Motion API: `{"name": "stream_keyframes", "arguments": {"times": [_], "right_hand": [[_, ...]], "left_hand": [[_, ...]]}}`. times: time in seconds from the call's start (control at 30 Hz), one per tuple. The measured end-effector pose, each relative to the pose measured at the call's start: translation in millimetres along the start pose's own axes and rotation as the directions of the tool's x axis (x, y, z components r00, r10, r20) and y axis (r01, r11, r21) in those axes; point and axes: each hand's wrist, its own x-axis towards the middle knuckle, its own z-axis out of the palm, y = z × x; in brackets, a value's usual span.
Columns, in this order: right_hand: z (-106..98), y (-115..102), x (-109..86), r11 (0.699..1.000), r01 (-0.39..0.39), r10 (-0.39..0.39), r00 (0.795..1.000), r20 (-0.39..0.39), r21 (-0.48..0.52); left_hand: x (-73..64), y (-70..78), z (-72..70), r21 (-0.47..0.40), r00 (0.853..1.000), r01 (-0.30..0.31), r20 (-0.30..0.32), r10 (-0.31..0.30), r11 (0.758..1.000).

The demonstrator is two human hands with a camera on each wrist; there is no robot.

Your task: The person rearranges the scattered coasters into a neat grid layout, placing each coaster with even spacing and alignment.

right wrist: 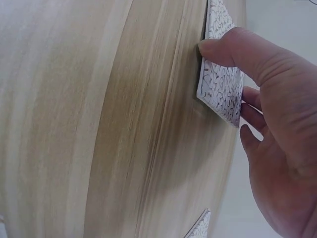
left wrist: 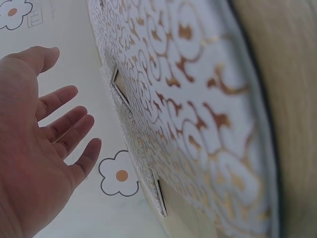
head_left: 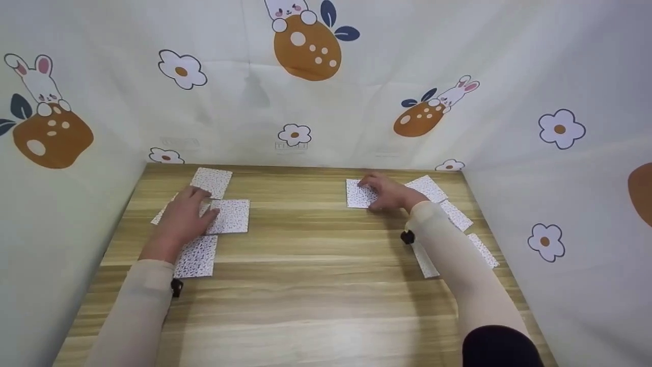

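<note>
Toward the back of the wood-grain table [head_left: 305, 290], right of centre, I saw the patterned tile [head_left: 355, 196] with its exposed left edge running front to back; fingers covered its right end, so I could not tell its long axis. My right hand [head_left: 389, 194] pinched it, thumb [right wrist: 230, 47] on the near edge and fingers at the far one. My left hand [head_left: 182, 219] hung over the left group of tiles with relaxed, spread fingers, gripping nothing. Pale cloth [head_left: 229, 112] printed with rabbits, orange-brown fruit and flowers walled the table at the back and both sides. On the left, a rear tile [head_left: 213, 182], a middle tile [head_left: 234, 216] and a near tile [head_left: 197, 257] lay close together, that hand partly blocking them; on the right, the sleeve [head_left: 468, 275] crossed between other tiles [head_left: 458, 216]
</note>
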Motion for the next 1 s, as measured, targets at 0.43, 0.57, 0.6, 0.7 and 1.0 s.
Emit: {"name": "stream_keyframes", "arguments": {"times": [0.43,0.57,0.6,0.7,1.0], "right_hand": [[-2.7,-2.6,1.5,0.998,-0.06,0.06,0.996,0.069,0.002],[-2.0,-2.2,1.5,0.999,-0.053,0.053,0.997,0.065,0.001],[-1.8,-2.0,1.4,0.999,-0.05,0.05,0.997,0.064,0.001],[-1.7,-2.0,0.4,0.999,-0.047,0.047,0.997,0.061,0.007],[-2.5,-3.2,-2.3,0.997,-0.074,0.072,0.994,0.077,0.021]], "left_hand": [[0.5,-0.2,0.2,0.003,1.0,-0.008,0.003,0.008,1.0],[0.8,-0.7,1.5,0.003,1.0,-0.014,0.004,0.014,1.0],[1.0,-1.1,1.8,0.003,1.0,-0.015,0.004,0.015,1.0],[1.3,-0.6,2.2,0.004,1.0,-0.017,-0.002,0.017,1.0],[0.5,-0.8,1.9,0.01,1.0,-0.018,0.003,0.018,1.0]]}}
